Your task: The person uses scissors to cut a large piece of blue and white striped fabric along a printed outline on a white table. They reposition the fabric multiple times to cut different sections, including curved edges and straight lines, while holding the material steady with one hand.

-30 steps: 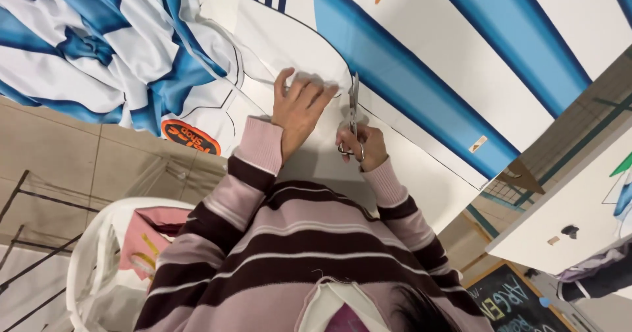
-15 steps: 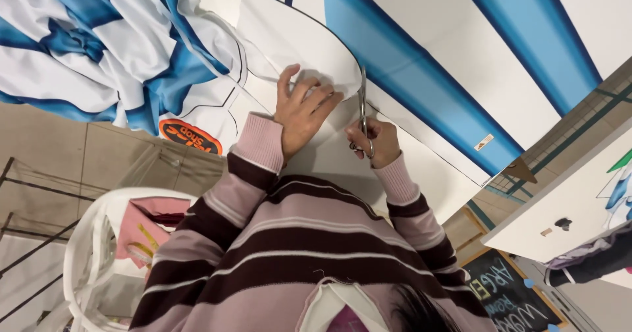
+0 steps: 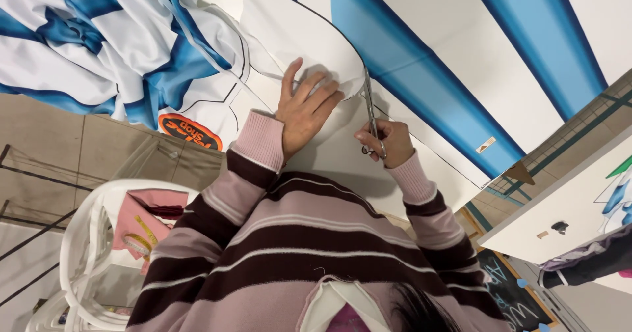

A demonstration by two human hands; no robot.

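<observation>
A large white sheet of fabric [image 3: 434, 49] with broad blue stripes and a thin black outline lies spread on the work surface. My left hand [image 3: 304, 108] rests flat on its white part, fingers spread, pinning it down. My right hand [image 3: 385, 141] grips a pair of metal scissors [image 3: 368, 101], whose blades point away from me along the black curved line, just right of my left fingertips. My striped pink and maroon sleeves fill the lower middle of the view.
Bunched blue and white fabric [image 3: 99, 42] lies at the upper left, with an orange oval label [image 3: 189, 132] below it. A white plastic chair [image 3: 85, 240] holding pink cloth and a yellow tape measure [image 3: 141, 236] stands lower left. A white board [image 3: 559, 207] lies at the right.
The scissors and my right hand have moved forward along the black line. My left hand has slid slightly along the fabric with them.
</observation>
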